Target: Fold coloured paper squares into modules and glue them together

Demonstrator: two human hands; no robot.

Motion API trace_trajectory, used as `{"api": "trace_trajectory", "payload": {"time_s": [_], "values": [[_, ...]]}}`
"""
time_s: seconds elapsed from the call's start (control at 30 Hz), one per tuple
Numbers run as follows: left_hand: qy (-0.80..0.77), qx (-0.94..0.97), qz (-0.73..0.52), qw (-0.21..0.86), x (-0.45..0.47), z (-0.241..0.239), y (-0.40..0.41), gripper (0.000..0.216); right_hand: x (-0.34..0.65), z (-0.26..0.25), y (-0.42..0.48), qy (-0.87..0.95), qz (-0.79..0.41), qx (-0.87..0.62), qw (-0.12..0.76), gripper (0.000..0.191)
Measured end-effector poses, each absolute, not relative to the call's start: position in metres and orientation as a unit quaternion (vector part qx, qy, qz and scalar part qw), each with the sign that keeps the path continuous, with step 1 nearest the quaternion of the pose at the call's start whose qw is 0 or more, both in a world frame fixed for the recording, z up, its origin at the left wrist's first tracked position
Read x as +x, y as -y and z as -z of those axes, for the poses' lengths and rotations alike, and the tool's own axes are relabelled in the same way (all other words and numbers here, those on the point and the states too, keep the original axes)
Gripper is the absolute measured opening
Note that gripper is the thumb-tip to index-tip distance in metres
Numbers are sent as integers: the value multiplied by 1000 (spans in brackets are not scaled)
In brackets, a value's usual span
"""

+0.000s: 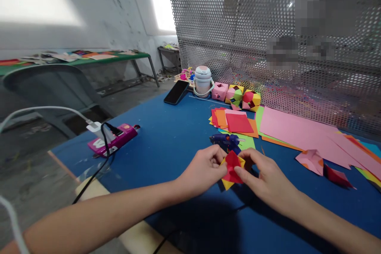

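Between my hands is a folded paper piece [232, 168], red in front with yellow corners sticking out around it. My left hand [208, 166] pinches its left side, with the fingers curled in. On the right side, my right hand [262, 170] grips it with the thumb on the red face and the other fingers behind. Just beyond the piece lies a dark blue glue gun [228, 139], partly hidden by my hands. A pink folded piece [311, 160] and a dark red folded piece [337, 176] rest on the table to the right.
Square coloured papers [238, 122] and long pink sheets [297, 131] lie farther back on the blue table [143, 127]. Finished paper balls [235, 95], a flask [203, 81] and a phone [176, 92] stand near the perforated metal screen [214, 27]. A purple power strip [114, 141] with cords sits left.
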State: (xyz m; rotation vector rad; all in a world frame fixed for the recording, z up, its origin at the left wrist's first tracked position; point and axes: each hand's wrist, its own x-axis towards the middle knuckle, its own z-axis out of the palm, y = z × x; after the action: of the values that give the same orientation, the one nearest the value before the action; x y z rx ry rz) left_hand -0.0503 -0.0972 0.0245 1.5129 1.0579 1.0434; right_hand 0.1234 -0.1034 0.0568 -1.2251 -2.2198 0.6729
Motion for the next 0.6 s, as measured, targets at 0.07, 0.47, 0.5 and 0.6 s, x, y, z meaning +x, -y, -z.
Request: {"api": "trace_trajectory", "payload": {"time_s": [0.07,0.47,0.5,0.6], "values": [[-434,594,-447,509,-49,-23,97,19,124,-56,103,816,-236,-456,265,8],[-416,564,-345,624,-46,-31,101,18,128,-41,95,848,-212,-394,282,12],[-423,579,-341,607,-46,-30,101,18,127,-40,95,846,-220,-397,281,12],[-447,610,-329,566,-47,-27,100,22,126,-38,95,837,-232,-402,290,13]]}}
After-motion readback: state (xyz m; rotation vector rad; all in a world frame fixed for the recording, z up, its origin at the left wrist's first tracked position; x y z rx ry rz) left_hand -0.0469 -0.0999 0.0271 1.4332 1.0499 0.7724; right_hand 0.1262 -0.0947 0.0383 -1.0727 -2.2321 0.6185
